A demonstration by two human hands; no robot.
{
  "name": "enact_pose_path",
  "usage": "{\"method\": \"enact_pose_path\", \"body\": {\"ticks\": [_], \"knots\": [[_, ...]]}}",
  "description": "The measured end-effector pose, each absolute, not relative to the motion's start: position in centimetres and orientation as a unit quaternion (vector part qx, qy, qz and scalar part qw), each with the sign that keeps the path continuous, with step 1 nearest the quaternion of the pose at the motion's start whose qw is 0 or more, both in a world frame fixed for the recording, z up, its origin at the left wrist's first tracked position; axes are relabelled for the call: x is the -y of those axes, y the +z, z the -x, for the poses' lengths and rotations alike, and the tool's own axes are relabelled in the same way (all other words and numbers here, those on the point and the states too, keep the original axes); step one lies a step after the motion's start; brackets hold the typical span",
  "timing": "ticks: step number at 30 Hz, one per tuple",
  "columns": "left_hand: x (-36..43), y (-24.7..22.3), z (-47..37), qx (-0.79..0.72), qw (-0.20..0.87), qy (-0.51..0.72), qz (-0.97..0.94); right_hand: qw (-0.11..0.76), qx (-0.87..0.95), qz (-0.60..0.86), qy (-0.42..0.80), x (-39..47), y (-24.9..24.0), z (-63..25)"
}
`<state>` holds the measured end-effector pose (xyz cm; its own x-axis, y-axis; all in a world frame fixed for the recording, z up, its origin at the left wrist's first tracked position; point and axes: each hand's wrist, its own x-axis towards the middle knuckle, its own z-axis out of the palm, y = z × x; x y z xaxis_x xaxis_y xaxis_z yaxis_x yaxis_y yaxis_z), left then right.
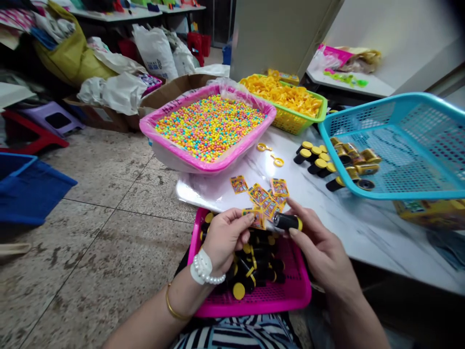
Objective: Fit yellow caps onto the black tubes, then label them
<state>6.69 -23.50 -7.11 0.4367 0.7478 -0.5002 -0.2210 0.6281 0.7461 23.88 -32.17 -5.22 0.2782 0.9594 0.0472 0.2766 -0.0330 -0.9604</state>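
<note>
Between thumb and fingers my left hand pinches a small printed label, yellow and orange. Close to it, my right hand grips a black tube with a yellow cap, lying sideways with the cap toward my palm. Several more printed labels lie loosely overlapped on the table just beyond my fingers. Beneath both hands, a magenta basket on my lap holds many black tubes with yellow caps. My left forearm and wrist hide part of that basket.
A pink tray of colourful beads stands at the table's left end. Behind it sits a green basket of yellow plastic parts. Capped tubes stand beside a blue basket with wrapped tubes inside. Two yellow rings lie on the marbled table.
</note>
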Motion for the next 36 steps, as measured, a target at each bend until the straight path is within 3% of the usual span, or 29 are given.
{"method": "enact_pose_path", "body": {"ticks": [5,10,15,18,22,30,36], "knots": [[23.4,-6.9,-7.2,-0.390,0.835,0.296,-0.250,0.577,0.419,0.606,0.352,32.7,-5.0,-23.2],[23.2,-7.0,-7.3,-0.310,0.893,0.281,-0.165,0.528,0.457,0.646,0.309,32.3,-5.5,-23.3],[23.5,-7.1,-7.5,-0.328,0.875,0.296,-0.198,0.474,0.546,0.662,0.197,32.3,-5.0,-23.1],[24.0,-7.0,-7.4,-0.344,0.846,0.329,-0.241,0.467,0.550,0.649,0.240,32.2,-5.0,-23.0],[24.7,-7.1,-6.9,-0.351,0.821,0.343,-0.293,0.513,0.531,0.592,0.322,32.3,-5.8,-23.0],[24.5,-6.8,-6.0,-0.367,0.789,0.376,-0.319,0.611,0.501,0.555,0.259,32.9,-6.7,-23.1],[23.9,-6.9,-5.6,-0.270,0.840,0.204,-0.423,0.522,0.588,0.570,0.238,33.1,-6.2,-22.8]]}}
